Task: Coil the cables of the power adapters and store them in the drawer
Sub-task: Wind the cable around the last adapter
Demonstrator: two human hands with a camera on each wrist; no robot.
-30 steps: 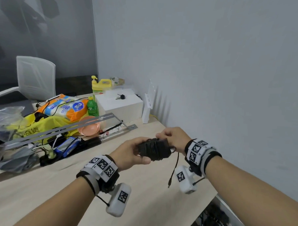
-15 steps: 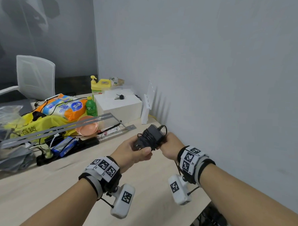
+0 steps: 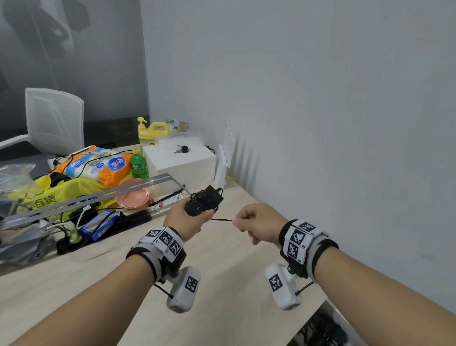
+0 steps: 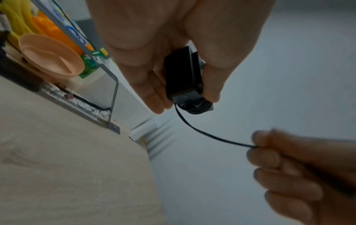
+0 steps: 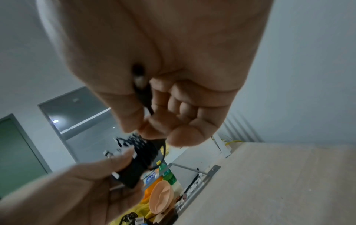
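Our left hand [image 3: 187, 219] grips the black boxy power adapter [image 3: 204, 204]; our right hand [image 3: 256, 222] pinches its thin black cable [image 3: 221, 220]. Slack here could let the wound turns spring loose.

My left hand [image 3: 185, 219] grips the black power adapter [image 3: 204, 201], its cable wound round the body, above the tabletop [image 3: 230, 272]. A short free length of the cable [image 3: 221, 219] runs from the adapter to my right hand [image 3: 258, 222], whose fingers [image 3: 241, 220] pinch its end; the stretch looks nearly straight. Beyond the adapter lies a metal frame [image 3: 95, 197], with a pink bowl [image 3: 132, 193] just under it. Behind the bowl stand a green bottle [image 3: 139, 165] and a white box [image 3: 181, 163] with keys [image 3: 182, 149] on top. Below the tabletop's near right edge, an open drawer [image 3: 327, 336] holds dark things.
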